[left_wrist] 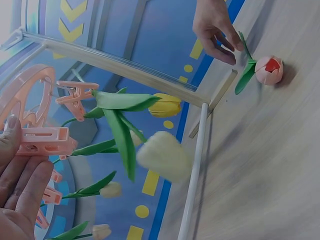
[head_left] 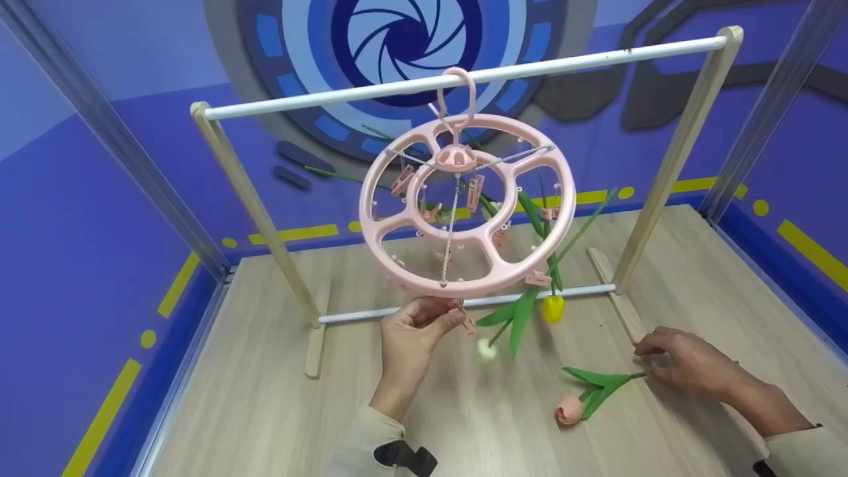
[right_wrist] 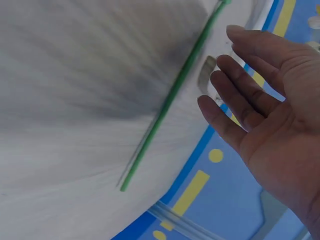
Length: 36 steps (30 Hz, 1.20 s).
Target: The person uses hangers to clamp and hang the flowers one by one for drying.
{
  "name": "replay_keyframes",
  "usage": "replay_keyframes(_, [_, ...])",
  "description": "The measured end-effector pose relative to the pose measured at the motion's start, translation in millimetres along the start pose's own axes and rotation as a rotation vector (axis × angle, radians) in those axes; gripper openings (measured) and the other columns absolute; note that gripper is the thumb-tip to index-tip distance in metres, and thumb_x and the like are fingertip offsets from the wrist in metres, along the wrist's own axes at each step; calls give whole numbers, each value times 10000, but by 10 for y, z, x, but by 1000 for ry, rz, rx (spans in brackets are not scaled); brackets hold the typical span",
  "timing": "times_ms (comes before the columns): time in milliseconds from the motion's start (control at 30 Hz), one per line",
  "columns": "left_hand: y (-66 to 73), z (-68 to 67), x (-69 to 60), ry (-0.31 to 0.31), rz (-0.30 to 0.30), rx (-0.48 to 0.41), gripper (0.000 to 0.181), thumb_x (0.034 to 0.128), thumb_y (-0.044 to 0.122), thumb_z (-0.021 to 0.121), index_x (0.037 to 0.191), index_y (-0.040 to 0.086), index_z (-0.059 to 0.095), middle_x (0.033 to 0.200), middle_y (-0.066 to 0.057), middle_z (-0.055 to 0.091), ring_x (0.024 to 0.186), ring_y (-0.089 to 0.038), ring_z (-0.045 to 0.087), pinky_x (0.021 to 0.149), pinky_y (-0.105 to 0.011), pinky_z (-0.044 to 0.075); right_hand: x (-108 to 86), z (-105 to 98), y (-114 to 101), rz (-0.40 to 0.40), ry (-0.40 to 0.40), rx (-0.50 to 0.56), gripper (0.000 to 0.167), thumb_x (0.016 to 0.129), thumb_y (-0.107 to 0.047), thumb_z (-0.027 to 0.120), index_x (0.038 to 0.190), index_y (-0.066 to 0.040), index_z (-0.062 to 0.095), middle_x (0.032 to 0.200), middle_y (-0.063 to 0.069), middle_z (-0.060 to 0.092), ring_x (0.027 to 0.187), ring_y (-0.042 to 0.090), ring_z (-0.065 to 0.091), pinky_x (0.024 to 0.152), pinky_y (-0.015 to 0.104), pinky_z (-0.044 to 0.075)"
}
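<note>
A round pink clip hanger (head_left: 366,205) hangs tilted from a white bar. At its front edge my left hand (head_left: 411,338) pinches a dangling pink clip (left_wrist: 47,141) between thumb and fingers; no flower is in that clip. A pink tulip (head_left: 568,411) with green leaves lies on the table to the right. Over its stem (right_wrist: 170,100) hovers my right hand (head_left: 692,364), fingers loosely bent and apart from the stem in the right wrist view. A white tulip (head_left: 487,350) and a yellow tulip (head_left: 553,309) hang heads-down from other clips.
The rack has a white top bar (head_left: 318,99), wooden posts (head_left: 258,218) and a white lower rod (head_left: 358,316). More white tulips (left_wrist: 110,190) hang toward the back of the hanger. Blue printed walls (head_left: 159,172) enclose the wood-grain table (head_left: 252,411).
</note>
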<state>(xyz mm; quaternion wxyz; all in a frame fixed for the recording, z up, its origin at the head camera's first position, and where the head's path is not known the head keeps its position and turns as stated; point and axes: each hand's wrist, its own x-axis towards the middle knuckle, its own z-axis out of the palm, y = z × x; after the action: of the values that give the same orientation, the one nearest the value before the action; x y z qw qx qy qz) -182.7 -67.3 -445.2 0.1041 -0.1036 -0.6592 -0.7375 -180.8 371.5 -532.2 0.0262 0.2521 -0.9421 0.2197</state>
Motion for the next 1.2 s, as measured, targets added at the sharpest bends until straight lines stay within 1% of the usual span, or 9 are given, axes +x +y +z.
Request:
replay_keyframes(200, [11,4,4,11,3,22,210,865,18,873,1047,-36,785,986,-121,798,938,-244,776,850,-360,639,-55,35,112,33,-43,65,272,750,60,825,880,-158,729,904,-86,626,813,88,610,679,316,548])
replay_keyframes(367, [21,-5,-6,16,-19,28,222,862,45,885,1058,-7,794,1003,-99,801,970,-250,771,865,-354,634,-73,47,145,60,-61,49,280,761,33,833,834,-206,708,869,-124,595,787,24,554,661,288,527])
replay_keyframes(467, [20,-11,-10,18,-30,37,228,863,65,890,1064,8,799,1010,-88,802,984,-246,768,873,-345,630,-80,59,144,47,-50,65,299,754,26,839,836,-219,691,874,-136,597,795,9,548,666,274,527])
replay_keyframes(567, [21,-12,-11,20,-39,35,228,863,63,890,1064,5,798,1011,-91,802,987,-248,767,873,-347,630,-91,64,125,38,-37,135,310,762,34,834,860,-212,674,892,-132,620,820,-1,564,678,245,524])
replay_keyframes(767, [36,-17,-20,18,-51,40,237,859,67,895,1069,15,798,1013,-83,801,988,-246,764,872,-346,631,-83,34,51,119,-56,228,261,822,8,805,930,-192,676,945,-87,681,861,9,586,709,214,516])
replay_keyframes(867, [33,-14,-15,12,-47,33,235,860,63,894,1066,7,796,1011,-90,800,984,-248,765,874,-348,631,-70,25,33,84,-24,231,240,845,26,806,967,-159,716,968,-47,704,852,23,600,703,215,528])
replay_keyframes(967, [35,-16,-10,3,-32,23,232,862,53,889,1066,-3,794,1014,-101,800,991,-255,767,883,-355,630,-63,17,26,-4,42,243,247,852,64,817,985,-135,755,982,-27,725,866,21,636,714,181,541])
replay_keyframes(1067, [45,-21,-9,-2,-20,30,231,861,48,886,1069,0,796,1016,-97,801,998,-252,767,888,-355,628,-50,-2,6,-88,96,261,284,846,107,814,970,-147,780,949,-40,724,879,24,655,738,123,524])
replay_keyframes(1200, [45,-20,-6,7,-14,57,228,860,53,888,1064,6,799,1008,-82,802,983,-239,769,873,-346,631,-12,-29,-61,-145,117,301,309,849,129,806,967,-156,796,910,-39,720,869,28,662,751,90,515])
